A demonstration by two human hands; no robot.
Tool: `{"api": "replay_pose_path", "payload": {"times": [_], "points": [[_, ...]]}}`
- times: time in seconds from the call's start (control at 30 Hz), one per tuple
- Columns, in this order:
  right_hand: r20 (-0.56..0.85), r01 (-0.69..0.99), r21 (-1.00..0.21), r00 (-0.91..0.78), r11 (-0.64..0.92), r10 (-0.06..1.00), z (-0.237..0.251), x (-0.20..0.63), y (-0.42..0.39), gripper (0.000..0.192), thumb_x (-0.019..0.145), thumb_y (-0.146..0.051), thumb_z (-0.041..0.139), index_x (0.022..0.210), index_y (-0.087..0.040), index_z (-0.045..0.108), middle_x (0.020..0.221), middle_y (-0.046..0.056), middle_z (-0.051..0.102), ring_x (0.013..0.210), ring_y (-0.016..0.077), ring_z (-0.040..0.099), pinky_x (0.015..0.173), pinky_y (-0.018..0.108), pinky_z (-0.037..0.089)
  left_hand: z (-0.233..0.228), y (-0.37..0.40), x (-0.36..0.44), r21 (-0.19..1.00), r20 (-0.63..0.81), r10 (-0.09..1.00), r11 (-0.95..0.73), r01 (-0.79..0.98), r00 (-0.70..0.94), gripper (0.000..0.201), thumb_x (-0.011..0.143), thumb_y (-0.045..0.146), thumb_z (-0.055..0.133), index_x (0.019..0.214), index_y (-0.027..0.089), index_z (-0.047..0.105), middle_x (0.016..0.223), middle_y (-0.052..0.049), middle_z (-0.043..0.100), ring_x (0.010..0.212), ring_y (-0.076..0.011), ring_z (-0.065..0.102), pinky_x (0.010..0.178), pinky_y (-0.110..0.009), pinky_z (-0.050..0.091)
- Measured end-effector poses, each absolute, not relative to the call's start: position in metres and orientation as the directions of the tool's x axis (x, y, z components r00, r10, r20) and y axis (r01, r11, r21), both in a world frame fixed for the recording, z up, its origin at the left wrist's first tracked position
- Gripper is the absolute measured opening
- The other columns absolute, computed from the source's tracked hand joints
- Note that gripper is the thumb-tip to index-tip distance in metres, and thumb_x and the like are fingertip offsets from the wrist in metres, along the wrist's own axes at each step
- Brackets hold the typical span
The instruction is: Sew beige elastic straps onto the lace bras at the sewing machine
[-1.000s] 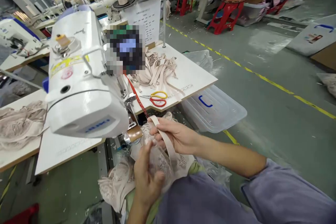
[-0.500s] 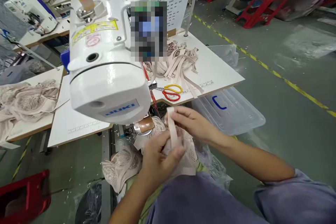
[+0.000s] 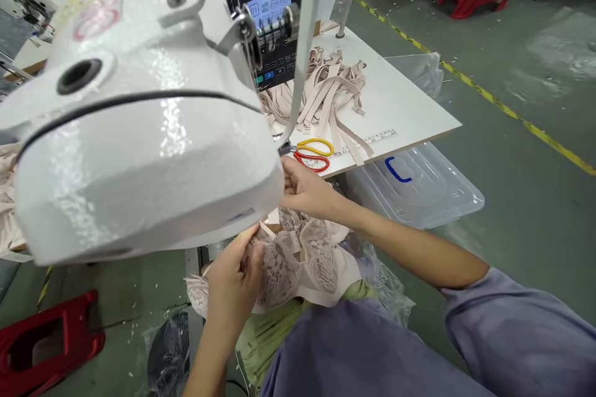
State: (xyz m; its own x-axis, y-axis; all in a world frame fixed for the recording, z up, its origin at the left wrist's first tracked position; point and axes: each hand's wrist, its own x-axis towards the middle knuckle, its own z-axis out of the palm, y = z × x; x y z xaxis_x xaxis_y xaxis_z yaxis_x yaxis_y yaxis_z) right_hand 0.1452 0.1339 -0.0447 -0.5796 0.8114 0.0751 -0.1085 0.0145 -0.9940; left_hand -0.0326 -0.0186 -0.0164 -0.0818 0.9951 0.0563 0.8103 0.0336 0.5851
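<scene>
A beige lace bra point(image 3: 321, 267) spreads over my lap, just below the white sewing machine head point(image 3: 149, 161). Beside the machine's lower edge, my left hand point(image 3: 233, 279) pinches a pale strap point(image 3: 267, 231) between its fingers. My right hand point(image 3: 307, 189) is curled at the machine's right side, its fingertips partly hidden behind the head. What the right fingers hold cannot be made out. The machine head covers its needle area. Snips with yellow and red handles point(image 3: 314, 155) lie on the table close above my right hand.
Loose beige straps point(image 3: 326, 90) are heaped on the white table point(image 3: 410, 108), behind the machine's control screen point(image 3: 272, 9). A clear plastic lid with a blue handle point(image 3: 419, 192) sits below the table edge. A red stool point(image 3: 51, 341) is at lower left.
The view has moved nearer the machine, which now looks larger. Both hands have gone forward to the machine head, and the strap is no longer held up between them over my lap.
</scene>
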Motion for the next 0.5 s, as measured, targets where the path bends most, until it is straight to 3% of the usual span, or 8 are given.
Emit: {"api": "replay_pose_path", "payload": {"times": [0.13, 0.2, 0.3, 0.4, 0.5], "points": [[0.242, 0.072, -0.941, -0.537, 0.33, 0.808, -0.04, 0.139, 0.14, 0.032, 0.079, -0.023, 0.067, 0.11, -0.02, 0.058, 0.087, 0.0, 0.062, 0.071, 0.0138, 0.057, 0.063, 0.025, 0.046, -0.024, -0.013, -0.058, 0.677, -0.071, 0.996, 0.003, 0.736, 0.061, 0.044, 0.096, 0.04, 0.055, 0.137, 0.026, 0.06, 0.132, -0.009, 0.067, 0.114, -0.0249, 0.068, 0.088, -0.03, 0.057], [0.346, 0.115, -0.875, -0.533, 0.471, 0.772, -0.041, 0.135, 0.144, 0.017, 0.079, -0.02, 0.065, 0.096, -0.019, 0.061, 0.089, 0.002, 0.063, 0.078, 0.0161, 0.057, 0.068, 0.027, 0.046, -0.023, -0.013, -0.059, 0.709, -0.104, 0.994, 0.046, 0.703, 0.039, 0.044, 0.096, 0.04, 0.053, 0.137, 0.025, 0.059, 0.134, -0.01, 0.066, 0.119, -0.0258, 0.065, 0.089, -0.031, 0.057], [0.427, 0.116, -0.817, -0.536, 0.565, 0.728, -0.045, 0.127, 0.151, 0.006, 0.079, -0.016, 0.061, 0.084, -0.018, 0.059, 0.099, 0.005, 0.062, 0.089, 0.0189, 0.058, 0.075, 0.031, 0.048, -0.011, -0.018, -0.044, 0.765, -0.138, 0.987, 0.161, 0.623, -0.085, 0.039, 0.098, 0.039, 0.052, 0.133, 0.026, 0.062, 0.134, -0.008, 0.066, 0.121, -0.024, 0.064, 0.092, -0.032, 0.056], [0.416, 0.133, -0.812, -0.551, 0.569, 0.723, -0.043, 0.123, 0.152, 0.006, 0.079, -0.013, 0.06, 0.078, -0.018, 0.058, 0.103, 0.005, 0.06, 0.09, 0.0192, 0.057, 0.079, 0.034, 0.049, 0.004, -0.025, -0.022, 0.808, -0.18, 0.961, 0.266, 0.526, -0.21, 0.031, 0.097, 0.039, 0.053, 0.12, 0.026, 0.07, 0.114, -0.006, 0.074, 0.1, -0.0208, 0.071, 0.077, -0.027, 0.058], [0.364, 0.179, -0.822, -0.567, 0.541, 0.739, -0.033, 0.123, 0.148, 0.01, 0.08, -0.01, 0.059, 0.078, -0.019, 0.06, 0.099, 0.004, 0.061, 0.088, 0.0187, 0.057, 0.08, 0.033, 0.051, 0.008, -0.027, -0.007, 0.831, -0.143, 0.96, 0.248, 0.498, -0.24, 0.028, 0.097, 0.036, 0.053, 0.11, 0.023, 0.073, 0.092, -0.004, 0.076, 0.077, -0.0168, 0.071, 0.062, -0.024, 0.055]]}}
